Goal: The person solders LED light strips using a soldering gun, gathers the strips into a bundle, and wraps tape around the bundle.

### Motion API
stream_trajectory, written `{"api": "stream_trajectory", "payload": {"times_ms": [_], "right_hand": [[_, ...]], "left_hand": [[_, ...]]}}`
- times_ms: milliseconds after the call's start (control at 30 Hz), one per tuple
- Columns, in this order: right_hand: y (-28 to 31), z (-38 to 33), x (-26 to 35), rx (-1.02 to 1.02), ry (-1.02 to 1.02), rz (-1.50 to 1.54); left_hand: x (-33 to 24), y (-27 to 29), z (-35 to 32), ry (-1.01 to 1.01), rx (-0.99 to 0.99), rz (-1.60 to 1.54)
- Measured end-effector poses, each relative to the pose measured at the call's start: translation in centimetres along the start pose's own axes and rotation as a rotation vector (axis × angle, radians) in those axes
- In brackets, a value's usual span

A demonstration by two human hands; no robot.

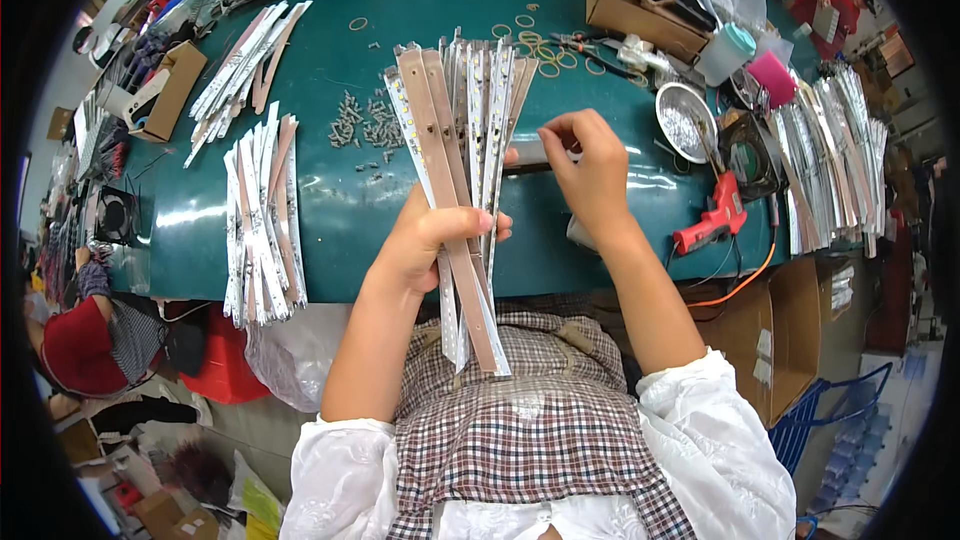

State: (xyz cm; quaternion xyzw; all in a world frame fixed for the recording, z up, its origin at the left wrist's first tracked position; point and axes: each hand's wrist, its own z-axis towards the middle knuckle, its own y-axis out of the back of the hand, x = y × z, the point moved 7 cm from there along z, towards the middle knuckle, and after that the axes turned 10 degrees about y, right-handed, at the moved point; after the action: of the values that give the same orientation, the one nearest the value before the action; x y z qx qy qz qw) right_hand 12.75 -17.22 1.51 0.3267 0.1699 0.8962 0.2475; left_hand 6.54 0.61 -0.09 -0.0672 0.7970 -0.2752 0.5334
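L hand (pixel 425 240) grips fanned LED strips (pixel 455 140) over table edge (pixel 340 285); R hand (pixel 590 175) beside.

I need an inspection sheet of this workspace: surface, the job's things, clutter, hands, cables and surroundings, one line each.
Surface: teal table, crowded along its edges.
Job's things: fanned bundle of long light strips; more strip stacks at left and right.
Clutter: small screws, rubber bands, metal bowl, red glue gun, cardboard box.
Hands: left hand grips the bundle; right hand pinches at the bundle's right edge, what it holds is unclear.
Cables: orange cord runs from the glue gun over the table edge.
Surroundings: cardboard carton at right, plastic bag below the table, another person at far right.
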Motion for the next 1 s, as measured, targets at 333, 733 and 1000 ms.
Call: {"api": "stream_trajectory", "payload": {"times_ms": [333, 733, 1000], "right_hand": [[6.7, 0.2, 1.9, 0.554, -0.003, 0.135], [6.5, -2.0, 2.6, 0.802, -0.019, -0.028], [6.5, 0.0, 6.2, 0.550, 0.023, -0.077]], "left_hand": [[-0.7, -0.7, -0.8, -0.036, 0.033, 0.017], [0.6, -1.5, -1.0, 0.072, 0.044, 0.109], [2.6, -3.2, -0.8, 0.199, 0.092, 0.089]]}}
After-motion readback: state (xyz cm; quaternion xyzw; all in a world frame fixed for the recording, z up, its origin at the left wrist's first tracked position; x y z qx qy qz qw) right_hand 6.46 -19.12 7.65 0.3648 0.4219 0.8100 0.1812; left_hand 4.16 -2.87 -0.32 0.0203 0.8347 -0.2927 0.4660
